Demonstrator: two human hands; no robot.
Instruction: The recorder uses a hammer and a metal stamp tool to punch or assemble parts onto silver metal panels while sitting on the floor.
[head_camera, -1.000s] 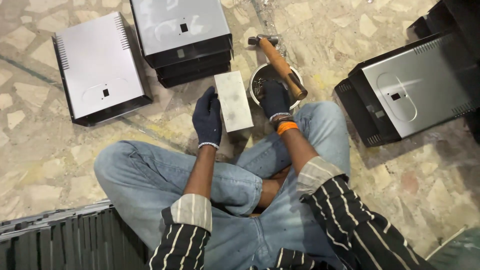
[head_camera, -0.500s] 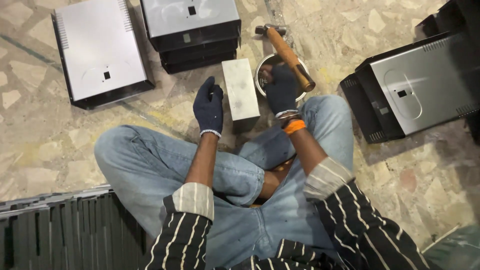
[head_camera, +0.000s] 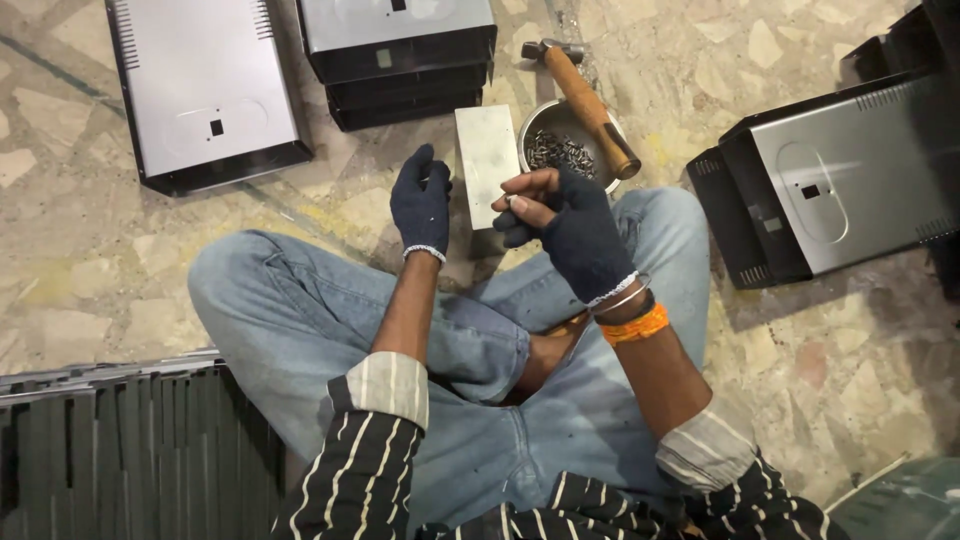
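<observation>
Small screw (head_camera: 509, 200) pinched in right hand (head_camera: 575, 235) beside metal block (head_camera: 487, 163)

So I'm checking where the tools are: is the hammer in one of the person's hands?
No, the hammer lies across the rim of the metal bowl, apart from the left hand and right hand.

— What's different with your right hand (head_camera: 572, 228)?

— A second ago it reached into the metal bowl (head_camera: 566, 150) at twelve o'clock. Now you've drawn it back toward six o'clock, fingertips pinched on something too small to tell.

— And your left hand (head_camera: 421, 205)?

— It has slipped off the grey metal block (head_camera: 486, 165) toward nine o'clock and sits just beside it, fingers loose.
</observation>
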